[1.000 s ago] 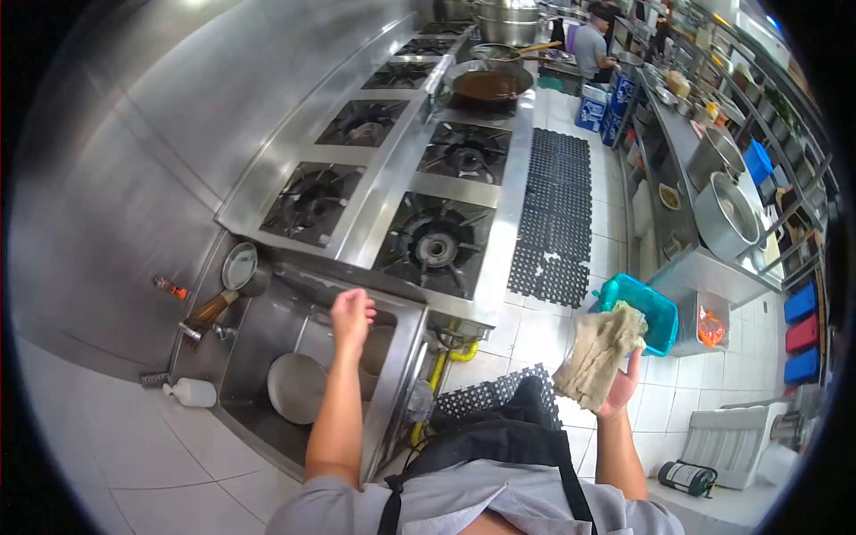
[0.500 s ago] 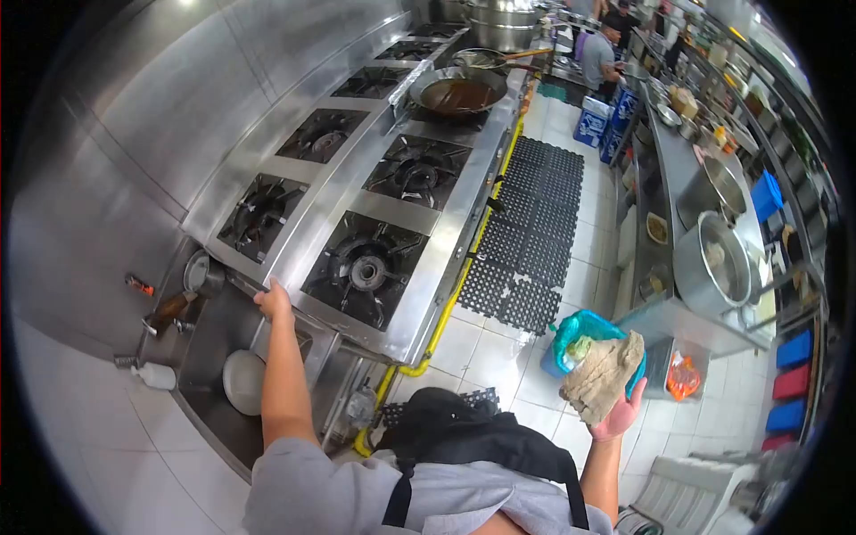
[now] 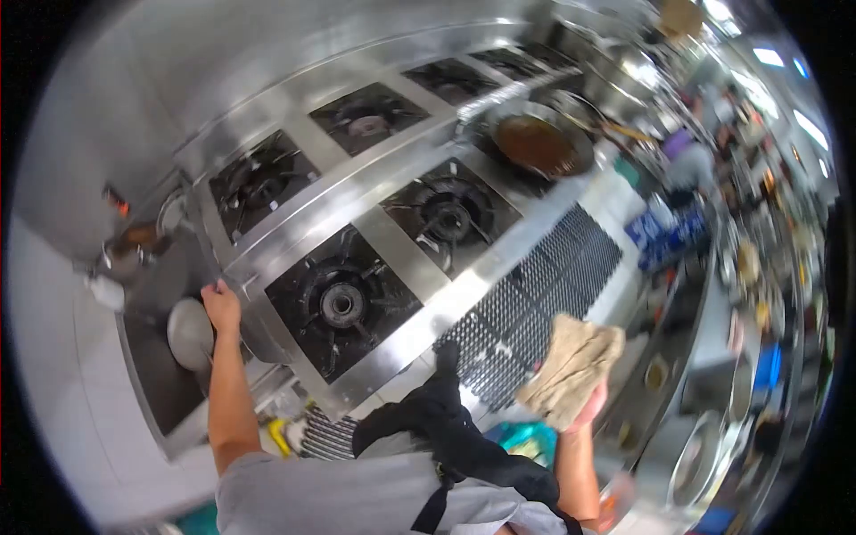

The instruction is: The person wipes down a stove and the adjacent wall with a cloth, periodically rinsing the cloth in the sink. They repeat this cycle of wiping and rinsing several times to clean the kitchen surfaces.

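Note:
My left hand (image 3: 223, 309) is closed at the near left edge of the steel gas stove (image 3: 406, 343), where the stove meets the sink; its fingers seem curled over the rim. A tan, wrinkled cloth (image 3: 572, 367) lies folded in my right hand (image 3: 588, 410). The cloth hides most of those fingers, and it is held up above the floor mat, to the right of the stove. The closest burner (image 3: 341, 305) sits between my two hands, with nothing on it.
A wok of brown liquid (image 3: 538, 147) sits farther along the stove. A sink (image 3: 165, 383) with a pale round dish (image 3: 191, 334) is at left. Black rubber mat (image 3: 526, 312) covers the aisle. Right of it runs a counter with large pots (image 3: 691, 464). A blurred person (image 3: 691, 169) stands beyond.
My view has swung to the right and nearer the stove. The cloth is now raised over the mat, away from the teal-lined bin. My left hand stays at the stove's end.

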`<state>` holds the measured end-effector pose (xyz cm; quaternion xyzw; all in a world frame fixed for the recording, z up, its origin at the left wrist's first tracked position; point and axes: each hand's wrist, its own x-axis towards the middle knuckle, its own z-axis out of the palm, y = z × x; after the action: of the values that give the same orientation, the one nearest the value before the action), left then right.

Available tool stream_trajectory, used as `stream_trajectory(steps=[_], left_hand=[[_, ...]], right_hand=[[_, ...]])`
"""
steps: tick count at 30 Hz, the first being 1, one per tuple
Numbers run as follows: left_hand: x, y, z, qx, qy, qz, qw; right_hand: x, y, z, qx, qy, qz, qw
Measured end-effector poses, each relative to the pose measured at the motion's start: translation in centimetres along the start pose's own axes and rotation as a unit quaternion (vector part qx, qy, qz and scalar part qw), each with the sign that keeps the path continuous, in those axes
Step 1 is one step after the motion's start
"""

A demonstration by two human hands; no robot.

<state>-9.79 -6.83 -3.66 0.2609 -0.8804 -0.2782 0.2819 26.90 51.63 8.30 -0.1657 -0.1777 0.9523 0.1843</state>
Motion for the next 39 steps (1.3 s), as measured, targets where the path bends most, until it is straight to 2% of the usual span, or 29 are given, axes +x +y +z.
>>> stream_trajectory(steps=[1, 2, 3, 4, 5, 6, 8, 10, 13, 15, 16, 18, 20, 23, 25, 26, 28, 30, 32, 33, 34, 35, 36, 38, 39], left_hand=[[-0.1, 1.0, -0.5, -0.003, -0.033, 0.012, 0.999], [-0.3, 1.7, -0.7, -0.005, -0.067, 0.025, 0.997], [-0.6, 2.0, -0.8, 0.01, -0.055, -0.007, 0.998], [-0.6, 2.4, -1.2, 0.073, -0.064, -0.002, 0.995], [-0.6, 3.3, -1.4, 0.129, -0.072, 0.006, 0.989], [-1.0, 4.5, -1.8, 0.134, -0.058, -0.012, 0.989], [-1.7, 7.9, -3.0, 0.246, -0.096, -0.067, 0.962], [-2.4, 9.7, -3.7, 0.287, -0.095, -0.084, 0.949], [-2.9, 10.5, -3.3, 0.331, -0.087, -0.094, 0.935], [-3.1, 10.6, -3.2, 0.345, -0.066, -0.09, 0.932], [-3.4, 10.6, -3.2, 0.346, -0.072, -0.092, 0.931], [-3.2, 11.0, -3.1, 0.343, -0.056, -0.101, 0.932], [-3.1, 10.6, -2.9, 0.37, -0.07, -0.112, 0.92], [-2.2, 10.2, -2.5, 0.358, -0.072, -0.107, 0.925], [-0.4, 10.2, -1.5, 0.354, -0.047, -0.104, 0.928], [0.6, 10.0, -0.7, 0.354, -0.033, -0.096, 0.93], [4.1, 9.3, 1.2, 0.339, -0.026, -0.09, 0.936], [7.5, 8.7, 2.8, 0.32, -0.025, -0.094, 0.942], [10.8, 8.6, 4.0, 0.319, -0.007, -0.077, 0.944], [12.0, 8.6, 4.6, 0.316, -0.015, -0.087, 0.945], [13.1, 8.7, 5.0, 0.32, -0.008, -0.089, 0.943], [14.3, 8.6, 5.4, 0.324, -0.001, -0.089, 0.942], [15.4, 8.3, 5.7, 0.322, -0.008, -0.094, 0.942], [16.7, 7.9, 6.5, 0.332, -0.018, -0.104, 0.937], [17.3, 8.3, 6.5, 0.331, -0.024, -0.112, 0.937]], right_hand=[[3.1, 0.4, 1.2, -0.036, -0.014, 0.043, 0.998], [6.7, 0.0, -0.5, -0.048, -0.008, 0.08, 0.996], [10.3, -0.4, -2.0, -0.06, -0.002, 0.117, 0.991], [12.7, -0.1, -0.7, -0.033, 0.022, 0.159, 0.986], [14.8, -1.0, 2.0, -0.11, -0.033, 0.188, 0.975], [16.7, -1.9, 4.4, -0.125, -0.035, 0.198, 0.972], [21.4, -5.3, 8.9, -0.18, -0.151, 0.239, 0.942], [26.1, -10.2, 12.1, -0.262, -0.139, 0.252, 0.921], [34.1, -14.8, 20.6, -0.343, -0.308, 0.253, 0.851], [38.5, -15.9, 27.4, -0.394, -0.374, 0.242, 0.804], [40.7, -16.1, 30.0, -0.415, -0.378, 0.236, 0.793], [45.0, -15.0, 34.9, -0.389, -0.366, 0.24, 0.811], [49.1, -12.1, 39.6, -0.401, -0.399, 0.241, 0.789], [54.0, -5.2, 46.5, -0.397, -0.409, 0.24, 0.785], [57.3, 0.3, 50.8, -0.448, -0.443, 0.166, 0.759], [58.3, 3.3, 53.4, -0.45, -0.449, 0.167, 0.754], [59.7, 9.8, 58.9, -0.525, -0.422, 0.047, 0.738], [58.9, 16.2, 65.9, -0.527, -0.407, -0.025, 0.746], [59.7, 22.1, 74.3, -0.487, -0.473, -0.143, 0.72], [62.6, 25.1, 80.4, -0.504, -0.485, -0.299, 0.649], [64.4, 27.5, 86.1, -0.531, -0.467, -0.463, 0.535], [64.0, 29.2, 91.8, -0.604, -0.432, -0.536, 0.401], [63.7, 32.3, 96.3, -0.572, -0.367, -0.657, 0.326], [51.9, 38.7, 92.3, -0.567, -0.455, -0.444, 0.523], [56.4, 44.3, 94.9, -0.436, -0.313, -0.76, 0.366]])
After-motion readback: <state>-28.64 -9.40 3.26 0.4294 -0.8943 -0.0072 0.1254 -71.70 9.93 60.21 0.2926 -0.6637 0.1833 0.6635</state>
